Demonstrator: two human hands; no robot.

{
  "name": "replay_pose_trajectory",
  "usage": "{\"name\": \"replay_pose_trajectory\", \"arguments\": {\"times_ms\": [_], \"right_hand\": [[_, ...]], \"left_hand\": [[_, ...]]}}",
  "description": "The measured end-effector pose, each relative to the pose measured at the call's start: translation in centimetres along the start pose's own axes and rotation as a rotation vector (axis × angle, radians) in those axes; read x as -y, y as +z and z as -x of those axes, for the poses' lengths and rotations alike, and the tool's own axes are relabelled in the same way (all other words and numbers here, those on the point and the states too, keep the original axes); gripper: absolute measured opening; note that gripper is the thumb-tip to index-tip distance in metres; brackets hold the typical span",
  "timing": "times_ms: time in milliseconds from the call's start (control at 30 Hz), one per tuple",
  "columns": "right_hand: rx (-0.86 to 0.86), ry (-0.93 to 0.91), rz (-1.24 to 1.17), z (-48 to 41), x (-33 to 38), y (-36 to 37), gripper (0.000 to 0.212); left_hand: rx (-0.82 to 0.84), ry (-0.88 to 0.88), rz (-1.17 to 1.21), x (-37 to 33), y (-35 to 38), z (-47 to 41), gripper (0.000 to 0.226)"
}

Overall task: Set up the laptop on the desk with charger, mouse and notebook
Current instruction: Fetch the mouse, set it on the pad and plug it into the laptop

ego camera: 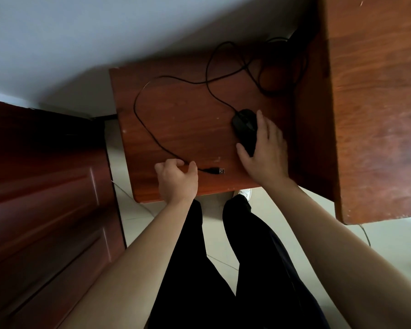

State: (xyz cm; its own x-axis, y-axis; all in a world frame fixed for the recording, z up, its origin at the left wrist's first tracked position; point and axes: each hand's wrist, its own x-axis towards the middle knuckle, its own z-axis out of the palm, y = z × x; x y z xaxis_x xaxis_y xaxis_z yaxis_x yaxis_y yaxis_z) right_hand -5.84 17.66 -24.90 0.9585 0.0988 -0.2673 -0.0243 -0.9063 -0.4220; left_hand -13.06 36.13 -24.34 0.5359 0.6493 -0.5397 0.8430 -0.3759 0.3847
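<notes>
A black wired mouse (244,128) lies on a low reddish wooden table (188,129). My right hand (265,153) rests on the mouse from its right side, thumb under its near end, fingers along its edge. The thin black mouse cable (140,115) loops across the tabletop and ends in a USB plug (217,171) near the front edge. My left hand (176,180) pinches the cable just left of the plug, fingers curled around it. No laptop, charger or notebook is in view.
A taller wooden desk (377,103) stands to the right, overhanging the low table. More black cable (278,67) coils in the shadow at the back right. A dark red wooden door (45,198) is on the left. My legs in black trousers stand on pale tile floor.
</notes>
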Motion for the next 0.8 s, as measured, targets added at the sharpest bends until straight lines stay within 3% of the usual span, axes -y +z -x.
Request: {"name": "replay_pose_trajectory", "arguments": {"times_ms": [167, 334, 534, 801], "right_hand": [[0.046, -0.008, -0.015, 0.0, 0.3, -0.4, 0.090], [0.036, -0.044, -0.076, 1.6, 2.1, -3.3, 0.096], [-0.180, -0.103, -0.092, 2.8, 6.8, -11.6, 0.083], [-0.542, -0.070, -0.131, 8.0, 11.1, -23.1, 0.076]], "left_hand": [[-0.063, -0.055, 0.205, 0.0, -0.2, 0.0, 0.012], [-0.138, 0.029, 0.334, -1.5, -3.5, 1.5, 0.008], [-0.259, 0.331, 0.439, -7.2, -12.0, 3.9, 0.017], [-0.220, 0.807, 0.548, -15.0, -22.1, 9.1, 0.008]]}}
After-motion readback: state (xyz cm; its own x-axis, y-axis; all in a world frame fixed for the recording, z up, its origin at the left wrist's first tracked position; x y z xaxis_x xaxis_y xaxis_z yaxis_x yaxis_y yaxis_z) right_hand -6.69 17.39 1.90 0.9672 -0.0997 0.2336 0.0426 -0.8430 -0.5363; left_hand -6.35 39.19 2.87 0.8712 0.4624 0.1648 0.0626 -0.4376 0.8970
